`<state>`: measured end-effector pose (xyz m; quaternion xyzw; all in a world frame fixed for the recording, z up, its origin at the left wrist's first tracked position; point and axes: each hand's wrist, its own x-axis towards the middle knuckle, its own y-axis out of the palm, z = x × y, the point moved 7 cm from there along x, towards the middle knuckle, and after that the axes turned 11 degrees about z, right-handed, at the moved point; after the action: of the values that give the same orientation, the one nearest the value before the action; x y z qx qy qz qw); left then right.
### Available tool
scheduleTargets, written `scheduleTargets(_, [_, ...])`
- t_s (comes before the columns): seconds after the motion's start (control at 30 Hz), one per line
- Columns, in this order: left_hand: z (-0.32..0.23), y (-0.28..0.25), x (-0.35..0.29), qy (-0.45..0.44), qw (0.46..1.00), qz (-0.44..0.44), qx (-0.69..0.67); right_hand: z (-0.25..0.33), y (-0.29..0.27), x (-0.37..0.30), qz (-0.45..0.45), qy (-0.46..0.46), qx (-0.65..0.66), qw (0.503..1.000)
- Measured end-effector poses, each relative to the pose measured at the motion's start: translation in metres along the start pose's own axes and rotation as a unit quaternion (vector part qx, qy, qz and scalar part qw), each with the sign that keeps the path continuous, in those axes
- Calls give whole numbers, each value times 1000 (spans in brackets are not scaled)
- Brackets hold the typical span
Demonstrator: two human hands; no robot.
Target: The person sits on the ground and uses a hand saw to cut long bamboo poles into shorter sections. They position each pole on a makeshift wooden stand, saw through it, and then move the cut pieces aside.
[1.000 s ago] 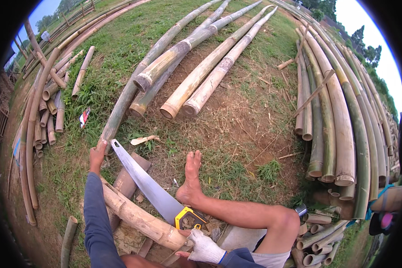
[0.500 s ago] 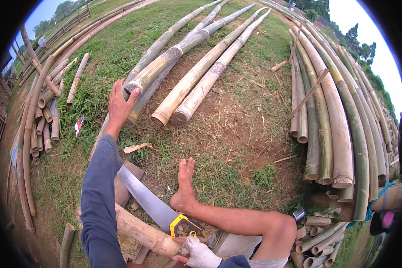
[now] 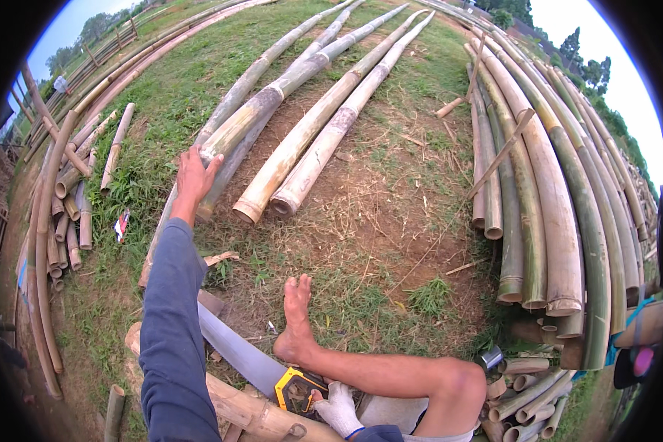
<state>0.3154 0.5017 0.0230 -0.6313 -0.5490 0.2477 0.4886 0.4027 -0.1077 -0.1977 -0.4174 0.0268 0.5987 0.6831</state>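
Observation:
Stretched out ahead, my left hand [image 3: 192, 180] is bare and gripped over the near end of a long bamboo pole [image 3: 237, 124]; the thumb and fingers press on its cut rim. My right hand [image 3: 337, 409], in a white knitted glove, is closed at the yellow and black handle of a handsaw [image 3: 236, 345], low in the middle. Some of its fingers are hidden behind the handle. The wide saw blade points up and left, passing under my left forearm. A thick pale bamboo piece [image 3: 250, 409] lies below the saw, crossing beneath that forearm.
Two bamboo poles [image 3: 302, 166] lie right of the held one. A large row of poles [image 3: 552, 243] fills the right side, with short offcuts [image 3: 534, 405] under it. More cut pieces [image 3: 70, 221] are piled at left. My bare foot [image 3: 296, 324] rests beside the saw.
My left hand has closed further over the pole's end. My right hand has moved from the bamboo piece's end up to the saw handle. The bamboo piece now reaches farther right.

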Motion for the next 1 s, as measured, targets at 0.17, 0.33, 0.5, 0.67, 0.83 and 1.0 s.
scheduleTargets(0.17, [4,0,-9,13,998,-39,-54,-8,13,17,33,-6,-67,997])
scheduleTargets(0.33, [-11,-11,-19,-15,997,-43,-59,5,11,19,72,-25,-128,989])
scheduleTargets(0.5, [-69,-35,-53,71,988,-122,-64,12,5,21,112,7,-95,989])
scheduleTargets(0.67, [-150,-39,-108,177,968,-177,-17,19,3,15,94,-22,-57,994])
scheduleTargets(0.83, [-199,-25,-149,278,953,-119,-9,25,11,4,155,-33,3,987])
scheduleTargets(1.0, [-196,-9,-172,285,955,-73,29,37,7,-5,221,-59,28,973])
